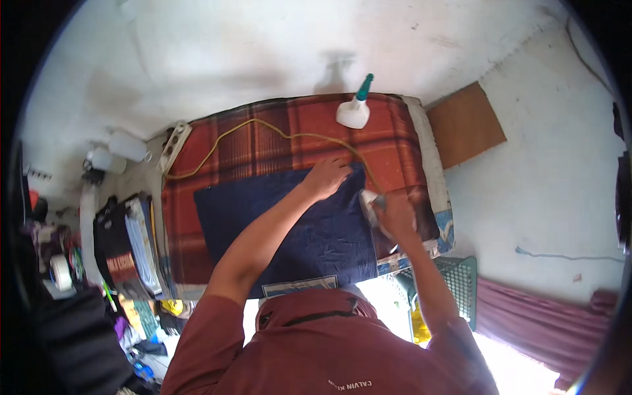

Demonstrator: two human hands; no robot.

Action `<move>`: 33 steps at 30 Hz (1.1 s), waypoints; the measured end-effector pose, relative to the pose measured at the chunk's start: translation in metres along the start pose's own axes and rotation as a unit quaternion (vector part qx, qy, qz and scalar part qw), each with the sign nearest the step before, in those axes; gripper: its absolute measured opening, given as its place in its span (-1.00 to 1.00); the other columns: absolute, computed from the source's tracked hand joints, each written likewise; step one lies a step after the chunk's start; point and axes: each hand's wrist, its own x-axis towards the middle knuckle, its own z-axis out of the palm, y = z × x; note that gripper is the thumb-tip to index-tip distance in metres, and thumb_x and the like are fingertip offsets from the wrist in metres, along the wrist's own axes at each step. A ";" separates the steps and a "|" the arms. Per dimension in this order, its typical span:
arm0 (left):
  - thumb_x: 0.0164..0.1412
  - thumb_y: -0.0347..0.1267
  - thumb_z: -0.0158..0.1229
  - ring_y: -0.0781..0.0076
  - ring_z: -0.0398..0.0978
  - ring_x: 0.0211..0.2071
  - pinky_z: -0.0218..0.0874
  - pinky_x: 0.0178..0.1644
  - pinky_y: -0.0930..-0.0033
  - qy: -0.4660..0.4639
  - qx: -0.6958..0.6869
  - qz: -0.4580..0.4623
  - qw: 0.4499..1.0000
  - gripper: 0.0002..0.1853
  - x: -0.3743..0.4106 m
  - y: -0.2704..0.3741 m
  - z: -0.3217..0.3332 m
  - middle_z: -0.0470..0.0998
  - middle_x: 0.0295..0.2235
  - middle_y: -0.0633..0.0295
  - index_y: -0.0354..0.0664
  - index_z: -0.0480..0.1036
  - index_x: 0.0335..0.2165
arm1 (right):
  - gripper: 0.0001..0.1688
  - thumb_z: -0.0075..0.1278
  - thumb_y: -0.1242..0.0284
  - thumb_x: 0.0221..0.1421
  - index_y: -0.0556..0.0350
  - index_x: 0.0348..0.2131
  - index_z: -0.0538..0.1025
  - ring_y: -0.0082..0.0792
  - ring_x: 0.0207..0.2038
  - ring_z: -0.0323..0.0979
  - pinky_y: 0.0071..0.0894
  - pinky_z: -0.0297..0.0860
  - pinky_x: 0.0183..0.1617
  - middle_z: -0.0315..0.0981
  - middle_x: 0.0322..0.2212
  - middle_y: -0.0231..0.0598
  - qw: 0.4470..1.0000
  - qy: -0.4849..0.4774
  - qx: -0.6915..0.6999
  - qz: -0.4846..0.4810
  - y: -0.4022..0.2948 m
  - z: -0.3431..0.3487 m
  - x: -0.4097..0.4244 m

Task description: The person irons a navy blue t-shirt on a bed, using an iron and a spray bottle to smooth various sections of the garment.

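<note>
A dark blue cloth garment [316, 232] lies spread over a red plaid blanket [326, 113] on a table. My left hand [328, 177] rests on the garment near its far right corner, fingers slightly bent and nothing visible in them. In my right hand [399, 219] is a clothes iron [369, 203], held at the garment's right edge; the hand hides much of it and it is a little blurred. A yellow-brown cord [306, 135] runs from the iron across the blanket to a white power strip [175, 146] at the far left corner.
A white spray bottle [353, 113] with a green top stands on the far right of the blanket. Folded clothes [133, 242] are stacked left of the table. A green plastic basket [452, 276] sits at the near right. A brown board [466, 126] leans by the wall.
</note>
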 end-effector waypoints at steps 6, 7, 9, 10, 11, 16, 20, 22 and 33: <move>0.31 -0.25 0.30 0.19 0.46 0.14 0.31 0.11 0.02 -0.099 0.045 0.229 0.967 -0.71 0.094 -0.035 0.040 0.58 -0.05 0.32 0.02 0.61 -0.02 | -0.43 0.22 -0.02 0.30 0.19 -0.20 0.59 0.31 -0.28 0.68 0.28 0.55 -0.14 0.67 -0.38 0.24 0.984 -0.121 0.050 0.116 -0.061 0.053 -0.066; 0.31 -0.25 0.30 0.19 0.46 0.14 0.31 0.11 0.02 -0.109 0.037 0.243 0.963 -0.71 0.093 -0.042 0.044 0.58 -0.05 0.32 0.02 0.61 -0.02 | -0.44 0.22 0.00 0.31 0.21 -0.22 0.57 0.32 -0.28 0.68 0.27 0.55 -0.15 0.67 -0.38 0.25 0.982 -0.126 0.077 0.121 -0.070 0.058 -0.071; 0.32 -0.23 0.30 0.23 0.44 0.13 0.31 0.11 0.03 -0.096 0.060 0.257 0.960 -0.73 0.090 -0.055 0.047 0.57 -0.07 0.33 0.03 0.59 -0.04 | -0.44 0.21 0.01 0.32 0.21 -0.23 0.56 0.32 -0.29 0.68 0.27 0.55 -0.15 0.67 -0.40 0.25 0.978 -0.109 0.094 0.153 -0.081 0.065 -0.070; 0.34 -0.23 0.28 0.23 0.46 0.11 0.29 0.12 0.03 -0.129 0.060 0.254 0.957 -0.78 0.093 -0.053 0.044 0.58 -0.07 0.32 -0.01 0.55 -0.09 | -0.45 0.20 0.02 0.34 0.22 -0.24 0.56 0.32 -0.29 0.68 0.26 0.55 -0.16 0.66 -0.41 0.25 0.976 -0.093 0.104 0.170 -0.083 0.066 -0.069; 0.34 -0.23 0.28 0.23 0.46 0.11 0.29 0.12 0.03 -0.134 0.052 0.262 0.954 -0.78 0.096 -0.048 0.043 0.58 -0.07 0.32 -0.01 0.55 -0.09 | -0.45 0.20 0.02 0.34 0.22 -0.24 0.56 0.32 -0.29 0.68 0.26 0.55 -0.16 0.66 -0.41 0.25 0.973 -0.094 0.103 0.182 -0.084 0.066 -0.067; 0.37 -0.36 0.16 0.21 0.46 0.07 0.28 0.07 0.08 -0.127 0.004 0.261 0.957 -0.93 0.111 -0.047 0.047 0.58 -0.12 0.26 -0.02 0.51 -0.18 | -0.42 0.17 0.01 0.37 0.26 -0.27 0.55 0.37 -0.30 0.66 0.28 0.53 -0.15 0.64 -0.42 0.32 0.971 -0.057 0.092 0.215 -0.079 0.063 -0.053; 0.39 -0.39 0.11 0.19 0.46 0.07 0.27 0.10 0.06 -0.100 0.006 0.273 0.957 -0.90 0.114 -0.058 0.059 0.58 -0.12 0.24 -0.02 0.51 -0.15 | -0.40 0.16 0.00 0.37 0.27 -0.25 0.56 0.41 -0.27 0.64 0.30 0.52 -0.09 0.63 -0.40 0.36 0.961 -0.041 0.063 0.268 -0.067 0.057 -0.038; 0.34 -0.37 0.13 0.14 0.46 0.08 0.26 0.11 0.03 -0.152 0.037 0.252 0.955 -0.79 0.119 -0.061 0.060 0.63 -0.09 0.22 -0.07 0.55 -0.09 | -0.40 0.15 -0.01 0.37 0.28 -0.24 0.56 0.42 -0.25 0.64 0.31 0.51 -0.08 0.63 -0.39 0.37 0.961 -0.045 0.065 0.266 -0.062 0.054 -0.030; 0.30 -0.28 0.28 0.11 0.46 0.14 0.16 0.16 -0.17 -0.336 -0.056 0.106 0.934 -0.82 0.159 -0.049 0.044 0.69 -0.14 0.23 0.04 0.64 -0.14 | -0.36 0.12 -0.05 0.39 0.28 -0.14 0.51 0.38 -0.21 0.66 0.29 0.55 -0.08 0.64 -0.37 0.36 0.959 -0.072 0.060 0.268 -0.061 0.054 0.009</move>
